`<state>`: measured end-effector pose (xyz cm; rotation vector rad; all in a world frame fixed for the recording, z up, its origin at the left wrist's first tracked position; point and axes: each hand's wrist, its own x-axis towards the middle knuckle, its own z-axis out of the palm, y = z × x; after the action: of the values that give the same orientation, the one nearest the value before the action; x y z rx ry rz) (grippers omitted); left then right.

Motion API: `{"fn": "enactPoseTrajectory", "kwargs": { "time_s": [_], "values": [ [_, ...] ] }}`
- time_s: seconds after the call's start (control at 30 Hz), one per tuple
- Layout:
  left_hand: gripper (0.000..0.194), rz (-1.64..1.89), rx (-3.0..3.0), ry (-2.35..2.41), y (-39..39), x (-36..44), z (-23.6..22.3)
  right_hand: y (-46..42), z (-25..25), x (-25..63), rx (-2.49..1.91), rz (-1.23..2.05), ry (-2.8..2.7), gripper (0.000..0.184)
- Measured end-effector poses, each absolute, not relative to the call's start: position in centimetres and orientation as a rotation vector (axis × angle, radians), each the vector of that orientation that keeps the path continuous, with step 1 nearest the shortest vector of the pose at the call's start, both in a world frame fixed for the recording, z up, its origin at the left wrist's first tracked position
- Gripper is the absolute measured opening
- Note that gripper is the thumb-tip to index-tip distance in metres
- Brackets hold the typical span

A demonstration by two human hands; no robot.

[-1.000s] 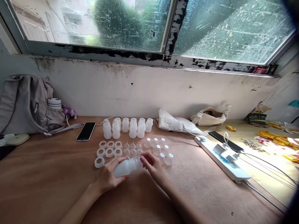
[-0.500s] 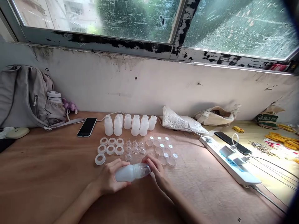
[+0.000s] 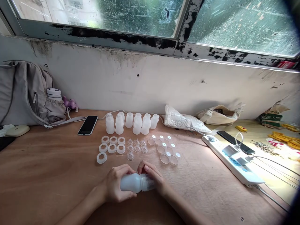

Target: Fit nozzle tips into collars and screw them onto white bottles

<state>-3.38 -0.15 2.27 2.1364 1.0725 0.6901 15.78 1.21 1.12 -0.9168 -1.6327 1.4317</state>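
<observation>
I hold a small frosted white bottle (image 3: pixel 131 183) on its side just above the wooden table (image 3: pixel 47 175). My left hand (image 3: pixel 116 184) wraps the bottle's body. My right hand (image 3: pixel 152 176) grips the clear cap end (image 3: pixel 147 182). Beyond my hands lie white rings (image 3: pixel 112 147), small clear nipples (image 3: pixel 136 146) and clear round caps (image 3: pixel 167 149) in rows. Behind them stand several more white bottles (image 3: pixel 131 122).
A black phone (image 3: pixel 87 125) and a grey backpack (image 3: pixel 25 93) with a flask sit at the left. At the right are a white power strip (image 3: pixel 232 161) with plugs and cables, another phone (image 3: pixel 235 142), cloth bags (image 3: pixel 217 115) and yellow parts (image 3: pixel 284 139).
Both hands have drawn the bottle toward me, away from the rows of parts. The right hand has closed further over the cap end.
</observation>
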Motion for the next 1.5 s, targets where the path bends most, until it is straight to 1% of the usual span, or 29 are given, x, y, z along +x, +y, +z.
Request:
{"fn": "enactPoseTrajectory", "kwargs": {
  "time_s": [0.4,0.63,0.77,0.87,0.97,1.07,1.17,1.27,1.33,1.4,1.5],
  "values": [
    [0.045,0.701,2.238,1.092,-0.2,-3.3,1.6,1.3,0.2,15.6,-0.891,1.437,-1.589,0.031],
    [0.046,0.812,2.41,1.028,-0.4,-3.1,0.5,2.0,1.2,16.0,-0.984,1.446,-1.615,0.033],
    [0.046,0.93,2.498,1.136,-0.2,-3.1,0.1,2.1,1.7,16.5,-1.152,1.158,-1.576,0.035],
    [0.044,1.093,2.44,1.302,0.1,-3.1,-0.2,1.9,2.0,16.4,-1.133,1.053,-1.6,0.025],
    [0.049,1.235,2.4,1.346,0.3,-3.3,-0.3,1.8,2.8,16.2,-1.088,0.951,-1.68,0.024],
    [0.054,1.36,2.336,1.346,0.6,-3.7,-0.2,2.7,4.7,16.3,-1.035,0.838,-1.712,0.026],
    [0.046,1.464,2.231,1.427,1.2,-4.6,0.3,5.0,7.5,16.5,-1.017,0.687,-1.71,0.029],
    [0.034,1.458,2.184,1.556,2.2,-5.9,0.8,8.2,10.2,15.8,-1.008,0.503,-1.764,0.031],
    [0.027,1.396,2.213,1.645,2.9,-6.9,0.8,10.3,11.3,14.7,-1.039,0.379,-1.847,0.026],
    [0.026,1.323,2.241,1.751,3.6,-7.7,0.6,12.4,11.7,13.2,-1.113,0.248,-1.977,0.022],
    [0.029,1.235,2.216,1.908,4.5,-8.6,0.0,14.9,11.3,11.1,-1.226,0.086,-2.152,0.02]
  ]
}}
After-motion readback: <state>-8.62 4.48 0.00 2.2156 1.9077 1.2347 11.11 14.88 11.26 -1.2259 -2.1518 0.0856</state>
